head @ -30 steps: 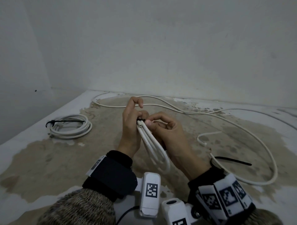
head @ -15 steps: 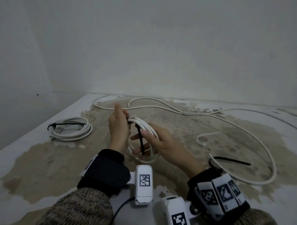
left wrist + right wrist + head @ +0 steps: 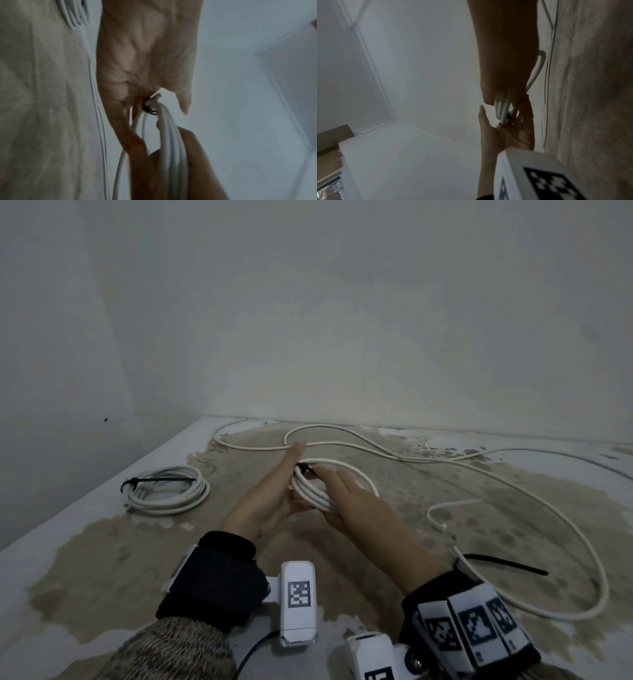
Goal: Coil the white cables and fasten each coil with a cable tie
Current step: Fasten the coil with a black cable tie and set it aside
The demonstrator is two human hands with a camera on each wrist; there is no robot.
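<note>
A small coil of white cable [image 3: 330, 486] with a black cable tie [image 3: 304, 466] round its far end is held above the stained table. My right hand [image 3: 342, 491] grips the coil from the right, fingers over it and thumb under. My left hand [image 3: 291, 470] is stretched flat, palm against the coil's left side. In the left wrist view the coil [image 3: 169, 135] and tie [image 3: 149, 109] hang below the open palm. The right wrist view shows the coil [image 3: 502, 106] between both hands.
A second tied coil [image 3: 168, 491] lies at the left of the table [image 3: 102, 559]. A long loose white cable [image 3: 513, 494] loops across the back and right. A loose black cable tie [image 3: 503, 565] lies by it. Walls close the back and left.
The coil has gone from upright near my chest to lower and farther forward. My left hand has let go and straightened its fingers; my right hand keeps hold.
</note>
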